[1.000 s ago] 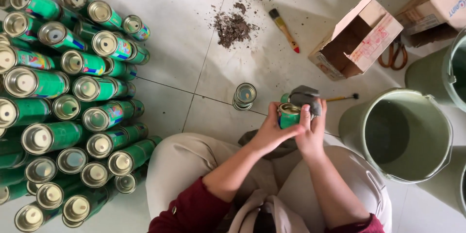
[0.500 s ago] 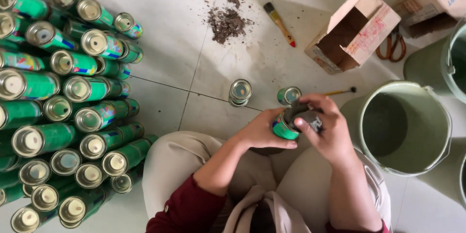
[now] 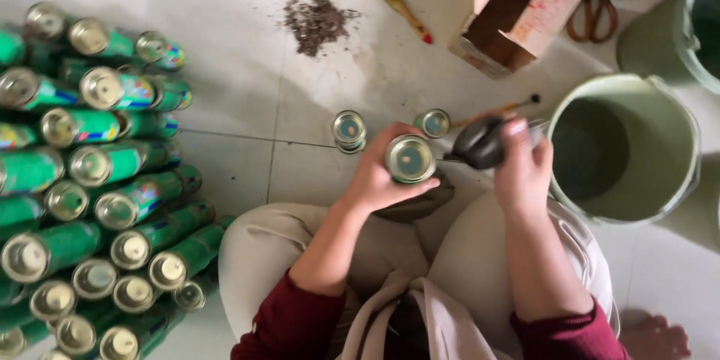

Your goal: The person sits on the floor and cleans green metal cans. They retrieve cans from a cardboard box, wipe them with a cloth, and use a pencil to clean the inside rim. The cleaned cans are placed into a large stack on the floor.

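Observation:
My left hand grips a green spray can with its round metal end facing up, just above my knees. My right hand is closed around a dark grey hand tool right beside the can, its tip pointing toward the can. Two more cans stand upright on the tiled floor just beyond my hands.
A large stack of green cans lies on its side at the left. A pale green bucket stands at the right, an open cardboard box beyond it. A brush, a pile of dark debris and scissors lie on the floor.
The can has turned so its metal end faces up, in my left hand alone. My right hand has drawn the tool away to the right of it.

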